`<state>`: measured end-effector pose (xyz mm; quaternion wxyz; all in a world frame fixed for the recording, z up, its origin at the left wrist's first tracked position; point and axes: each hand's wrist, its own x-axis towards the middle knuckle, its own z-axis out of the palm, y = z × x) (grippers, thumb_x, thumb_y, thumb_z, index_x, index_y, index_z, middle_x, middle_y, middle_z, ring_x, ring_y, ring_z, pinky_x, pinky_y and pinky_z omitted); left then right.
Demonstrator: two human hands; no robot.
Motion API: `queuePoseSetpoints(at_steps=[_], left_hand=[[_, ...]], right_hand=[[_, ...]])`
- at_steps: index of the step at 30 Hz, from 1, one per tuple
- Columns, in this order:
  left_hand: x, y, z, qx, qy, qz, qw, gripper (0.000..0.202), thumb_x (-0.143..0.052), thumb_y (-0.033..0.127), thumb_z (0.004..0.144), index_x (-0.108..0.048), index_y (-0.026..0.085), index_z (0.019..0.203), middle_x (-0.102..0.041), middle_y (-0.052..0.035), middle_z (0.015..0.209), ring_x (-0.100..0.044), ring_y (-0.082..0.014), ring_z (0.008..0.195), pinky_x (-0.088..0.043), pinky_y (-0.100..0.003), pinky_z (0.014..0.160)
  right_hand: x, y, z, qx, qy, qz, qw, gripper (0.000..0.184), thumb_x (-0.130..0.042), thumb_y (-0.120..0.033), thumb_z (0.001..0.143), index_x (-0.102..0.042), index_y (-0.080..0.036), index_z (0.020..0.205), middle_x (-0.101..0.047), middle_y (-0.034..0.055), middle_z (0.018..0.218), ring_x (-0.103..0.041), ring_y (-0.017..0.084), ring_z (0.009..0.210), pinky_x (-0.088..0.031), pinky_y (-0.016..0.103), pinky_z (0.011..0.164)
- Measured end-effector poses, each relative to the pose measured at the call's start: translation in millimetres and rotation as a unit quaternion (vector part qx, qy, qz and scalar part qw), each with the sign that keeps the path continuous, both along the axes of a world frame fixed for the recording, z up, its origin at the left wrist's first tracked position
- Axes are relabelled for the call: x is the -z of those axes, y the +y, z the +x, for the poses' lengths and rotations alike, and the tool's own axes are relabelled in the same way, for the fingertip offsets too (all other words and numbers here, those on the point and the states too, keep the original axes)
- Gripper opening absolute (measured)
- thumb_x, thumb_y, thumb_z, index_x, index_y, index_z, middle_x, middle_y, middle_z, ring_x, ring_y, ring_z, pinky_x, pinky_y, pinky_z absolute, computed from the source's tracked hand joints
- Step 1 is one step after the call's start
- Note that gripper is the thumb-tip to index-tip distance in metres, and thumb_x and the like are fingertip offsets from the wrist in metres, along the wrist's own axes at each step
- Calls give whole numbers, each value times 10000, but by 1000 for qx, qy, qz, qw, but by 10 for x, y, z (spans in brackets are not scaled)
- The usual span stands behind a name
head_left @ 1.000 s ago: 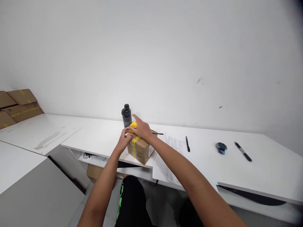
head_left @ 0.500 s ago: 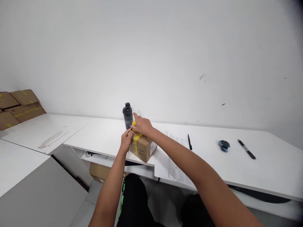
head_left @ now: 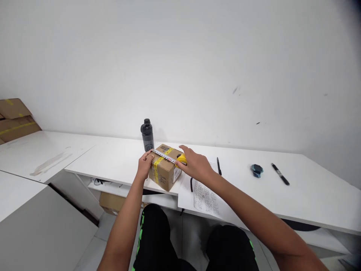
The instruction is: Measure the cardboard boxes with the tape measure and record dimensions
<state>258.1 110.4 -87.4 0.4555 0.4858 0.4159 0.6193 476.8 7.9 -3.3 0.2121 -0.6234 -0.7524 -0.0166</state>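
Note:
A small cardboard box (head_left: 162,176) with yellow tape sits at the table's front edge. Across its top lies the pulled-out blade of a yellow tape measure (head_left: 181,159). My right hand (head_left: 194,162) is closed around the tape measure's case at the box's right edge. At the left edge, my left hand (head_left: 146,162) pinches the blade's end against the box. Just behind the box stands a dark water bottle (head_left: 147,136), touched by neither hand.
Right of the box lie a sheet of handwritten paper (head_left: 205,197) and a black pen (head_left: 219,166). Farther right are a dark blue-green object (head_left: 256,170) and a black marker (head_left: 280,174). Cardboard boxes (head_left: 17,116) are stacked far left; another box (head_left: 111,203) is under the table.
My right hand has moved right with the tape measure's case, drawing the blade out across the box top. My left hand stays at the box's left edge. The view has shifted slightly right.

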Motion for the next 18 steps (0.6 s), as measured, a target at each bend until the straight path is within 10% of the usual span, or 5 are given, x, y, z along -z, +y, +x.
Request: queuePoseSetpoints(at_steps=[18], left_hand=[[-56,-107,11,27,-25,0,999,439,-641,335,726,-658,159,1128,-701,-71,1055,-635,-205,945,-491,-311,826]], right_hand=[[-84,783,-863,-69,19,47,996,596,-438,-500,943,-325,-221,1458,-599,114,1243,-626,250,1005,-448,309,754]])
